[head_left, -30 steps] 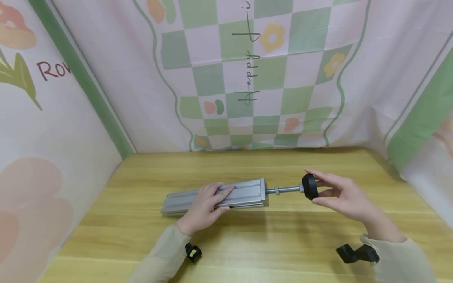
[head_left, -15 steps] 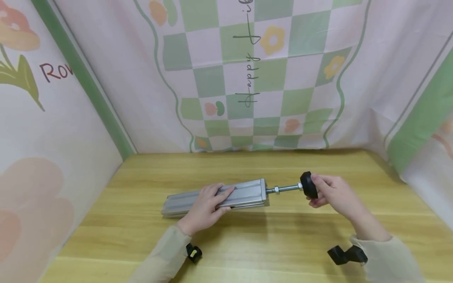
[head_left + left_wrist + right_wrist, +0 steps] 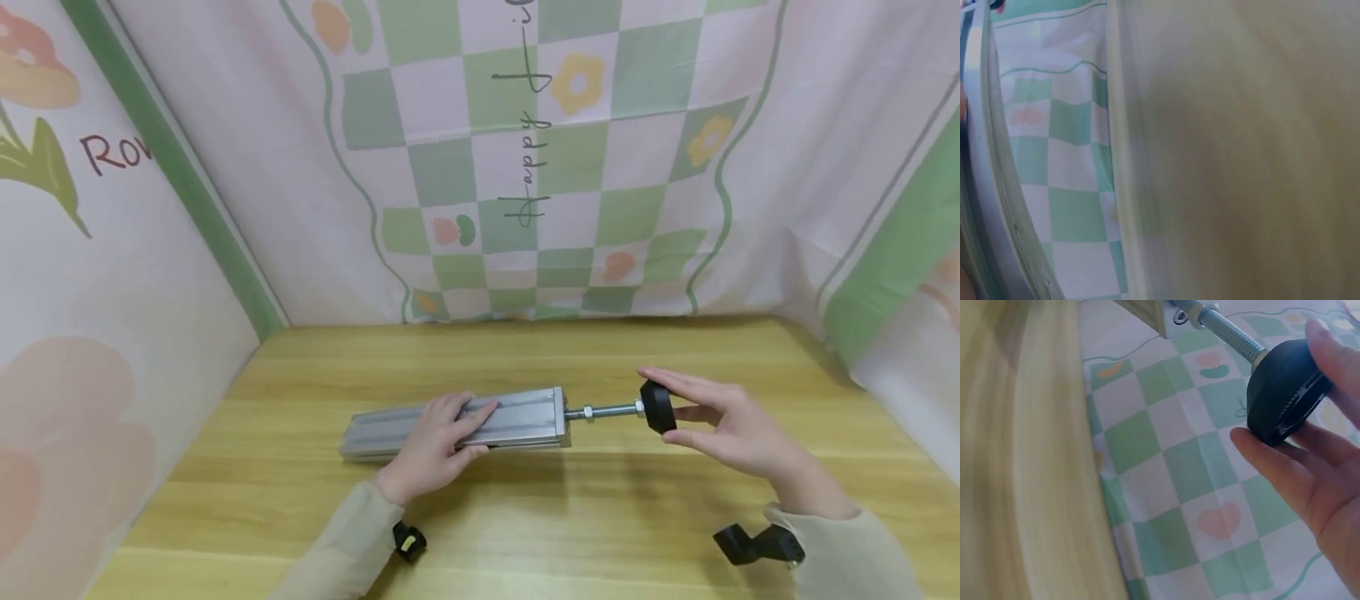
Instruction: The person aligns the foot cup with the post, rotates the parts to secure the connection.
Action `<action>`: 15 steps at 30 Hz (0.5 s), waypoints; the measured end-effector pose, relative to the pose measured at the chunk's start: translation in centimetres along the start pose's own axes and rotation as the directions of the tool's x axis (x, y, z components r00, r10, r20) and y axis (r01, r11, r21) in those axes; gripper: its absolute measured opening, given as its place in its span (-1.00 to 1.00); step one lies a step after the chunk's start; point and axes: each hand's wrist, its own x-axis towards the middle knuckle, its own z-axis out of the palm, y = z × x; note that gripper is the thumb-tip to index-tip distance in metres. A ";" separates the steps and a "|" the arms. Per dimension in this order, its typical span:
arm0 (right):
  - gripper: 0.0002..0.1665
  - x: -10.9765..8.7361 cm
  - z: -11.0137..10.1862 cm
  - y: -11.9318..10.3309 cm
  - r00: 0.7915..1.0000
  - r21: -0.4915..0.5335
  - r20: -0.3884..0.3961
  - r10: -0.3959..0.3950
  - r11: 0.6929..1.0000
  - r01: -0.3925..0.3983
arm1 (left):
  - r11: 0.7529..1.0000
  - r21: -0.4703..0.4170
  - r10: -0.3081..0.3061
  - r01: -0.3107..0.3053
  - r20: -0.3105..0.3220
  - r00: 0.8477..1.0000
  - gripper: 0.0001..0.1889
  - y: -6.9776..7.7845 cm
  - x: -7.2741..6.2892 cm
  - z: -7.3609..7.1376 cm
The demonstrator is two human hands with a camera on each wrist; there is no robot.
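The left hand [image 3: 433, 442] pressed flat on the metal bar [image 3: 517, 415] while the right hand's [image 3: 731, 429] fingers [image 3: 1269, 461] pinched the black knob [image 3: 657, 407] at its right end.

Both forearms wear long, loose sleeves of thin beige fabric; the left sleeve [image 3: 341, 546] ends at the wrist, as does the right sleeve [image 3: 851, 554]. Hands are bare: no gloves, rings or watch seen.

Relative to the left sleeve cuff: a small black device with a yellow mark [image 3: 409, 542] sits just beside it, on the wrist's underside. A black angular mount [image 3: 757, 543] sits at the right cuff likewise. No cables visible on either.
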 end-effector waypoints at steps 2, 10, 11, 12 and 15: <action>-0.15 0.1 -0.1 0.0 1.000 -0.014 0.001 0.019 1.000 -0.019 | 1.000 -0.004 0.009 -0.009 -0.015 1.000 -0.40 0.0 -0.1 0.1; -0.49 0.3 -0.2 -0.5 0.913 0.053 0.047 0.405 0.912 -0.408 | 0.998 0.044 0.034 -0.033 -0.035 0.999 -0.39 0.0 0.0 0.3; -0.52 0.4 -0.3 -0.5 0.887 0.091 0.064 0.457 0.883 -0.461 | 0.999 0.041 0.035 -0.034 -0.035 0.999 -0.39 0.0 0.0 0.3; -0.53 0.5 -0.4 -0.6 0.860 0.127 0.084 0.503 0.851 -0.510 | 0.999 0.036 0.035 -0.034 -0.034 0.999 -0.38 0.0 0.1 0.2; -0.42 1.2 -0.6 -0.7 0.778 0.176 0.150 0.610 0.758 -0.628 | 0.999 0.023 0.032 -0.031 -0.026 0.999 -0.38 0.0 0.1 0.1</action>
